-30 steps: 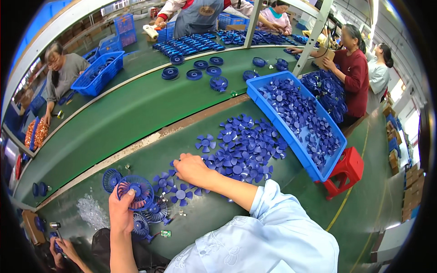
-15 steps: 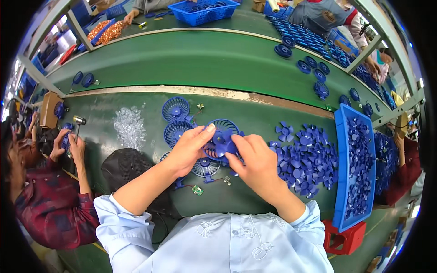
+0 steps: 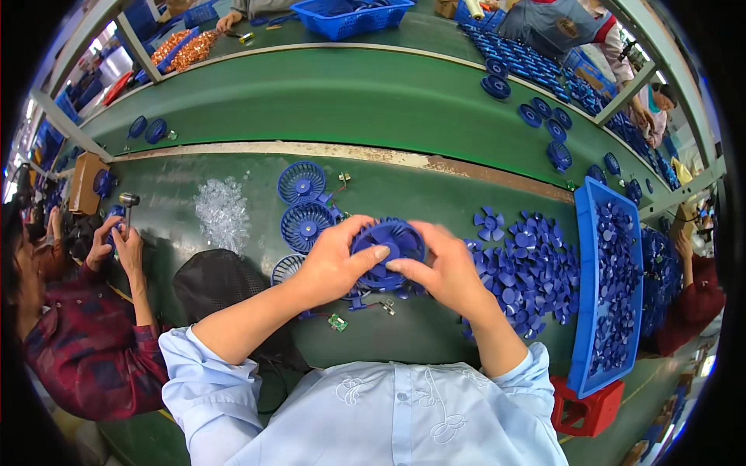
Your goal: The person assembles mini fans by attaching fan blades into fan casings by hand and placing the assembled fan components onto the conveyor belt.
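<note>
Between my hands is a round blue fan housing with a blue fan blade seated inside its ring. My left hand grips the housing's left side, its thumb pressed on the blade near the hub. From the right, my right hand clasps the rim, its thumb also on the blade. Just left of my hands, two blue fan housings lie on the bench, and a paler one is partly hidden behind my left hand. Below my hands, a small green circuit board lies on wires.
Loose blue fan blades are heaped to my right, beside a blue tray of more. Clear plastic bits and a black mesh bag lie left. A co-worker holds a hammer. A green conveyor runs beyond.
The fan blade has gone from my right fingers into the housing. My right hand has moved round the rim, and both thumbs now press on the blade. Fans on the conveyor have shifted slightly right.
</note>
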The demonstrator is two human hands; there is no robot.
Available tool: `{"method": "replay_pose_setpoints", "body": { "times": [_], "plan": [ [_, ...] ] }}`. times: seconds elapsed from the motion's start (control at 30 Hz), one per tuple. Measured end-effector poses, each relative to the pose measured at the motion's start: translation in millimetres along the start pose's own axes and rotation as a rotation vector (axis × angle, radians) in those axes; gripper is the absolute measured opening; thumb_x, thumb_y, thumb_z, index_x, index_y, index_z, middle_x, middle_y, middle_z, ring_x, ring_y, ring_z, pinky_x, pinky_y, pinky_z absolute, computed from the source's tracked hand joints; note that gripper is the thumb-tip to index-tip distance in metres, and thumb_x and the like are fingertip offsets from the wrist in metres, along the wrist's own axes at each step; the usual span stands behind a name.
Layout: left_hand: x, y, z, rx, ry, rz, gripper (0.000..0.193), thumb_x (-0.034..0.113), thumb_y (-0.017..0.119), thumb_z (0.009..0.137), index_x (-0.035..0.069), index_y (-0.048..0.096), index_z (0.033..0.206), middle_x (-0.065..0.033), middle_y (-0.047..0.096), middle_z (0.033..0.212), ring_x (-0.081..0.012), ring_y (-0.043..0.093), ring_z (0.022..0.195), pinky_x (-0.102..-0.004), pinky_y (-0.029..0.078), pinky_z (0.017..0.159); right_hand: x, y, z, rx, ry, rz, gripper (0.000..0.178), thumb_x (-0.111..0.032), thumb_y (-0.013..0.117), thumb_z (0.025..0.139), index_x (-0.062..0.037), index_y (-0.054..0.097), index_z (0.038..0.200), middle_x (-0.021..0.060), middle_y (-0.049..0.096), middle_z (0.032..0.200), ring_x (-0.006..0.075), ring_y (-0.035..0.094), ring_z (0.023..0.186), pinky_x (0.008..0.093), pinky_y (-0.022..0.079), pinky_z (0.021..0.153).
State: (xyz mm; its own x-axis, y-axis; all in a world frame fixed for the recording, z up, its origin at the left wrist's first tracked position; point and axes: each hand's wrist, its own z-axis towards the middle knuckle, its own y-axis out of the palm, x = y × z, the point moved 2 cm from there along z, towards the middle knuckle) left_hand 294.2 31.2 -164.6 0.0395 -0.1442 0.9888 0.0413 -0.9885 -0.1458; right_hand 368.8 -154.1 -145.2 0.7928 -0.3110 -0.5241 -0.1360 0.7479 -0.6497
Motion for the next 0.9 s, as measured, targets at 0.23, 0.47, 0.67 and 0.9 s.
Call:
{"method": "replay_pose_setpoints", "body": {
  "times": [0.23, 0.47, 0.67, 0.9],
  "plan": [
    [-2, 7, 6, -0.01, 0.025, 0.253, 0.037, 0.017, 0.07, 0.088, -0.003, 0.057, 0.116, -0.0119, 0.065, 0.096, -0.0166, 0.062, 0.089, -0.0319, 0.051, 0.081, 29, 31, -24, -0.309, 0.466, 0.553, 0.034, -0.02, 0.081, 0.08, 0.0003, 0.063, 0.1, 0.0002, 0.062, 0.076, 0.0065, 0.053, 0.063, 0.0237, 0.043, 0.053],
    [-22, -80, 50, 0.53, 0.146, 0.312, 0.045, 0.021, 0.069, 0.087, -0.002, 0.056, 0.124, -0.0146, 0.065, 0.114, -0.0244, 0.064, 0.098, -0.0365, 0.051, 0.088, 121, -22, 25, -0.022, 0.809, 0.707, 0.038, -0.022, 0.071, 0.088, 0.0041, 0.063, 0.114, 0.0107, 0.068, 0.098, 0.0129, 0.064, 0.08, 0.0249, 0.053, 0.061],
    [-76, -130, 56, 0.834, -0.079, 1.066, 0.04, 0.021, 0.065, 0.087, -0.002, 0.06, 0.118, -0.0211, 0.066, 0.112, -0.0415, 0.064, 0.101, -0.0505, 0.049, 0.091, 141, -63, -16, -0.367, 0.345, -0.525, 0.053, -0.019, 0.074, 0.073, 0.0009, 0.061, 0.121, 0.0227, 0.065, 0.109, 0.0413, 0.061, 0.1, 0.0468, 0.053, 0.085],
    [-84, -138, 73, 0.722, -0.325, 0.688, 0.023, 0.016, 0.06, 0.089, -0.004, 0.06, 0.1, -0.021, 0.067, 0.093, -0.0311, 0.069, 0.091, -0.0443, 0.057, 0.075, 156, -28, -34, -0.354, 0.356, -0.697, 0.035, -0.01, 0.064, 0.077, -0.0015, 0.066, 0.11, 0.0207, 0.066, 0.096, 0.0425, 0.062, 0.088, 0.0483, 0.054, 0.077]
  ]
}}
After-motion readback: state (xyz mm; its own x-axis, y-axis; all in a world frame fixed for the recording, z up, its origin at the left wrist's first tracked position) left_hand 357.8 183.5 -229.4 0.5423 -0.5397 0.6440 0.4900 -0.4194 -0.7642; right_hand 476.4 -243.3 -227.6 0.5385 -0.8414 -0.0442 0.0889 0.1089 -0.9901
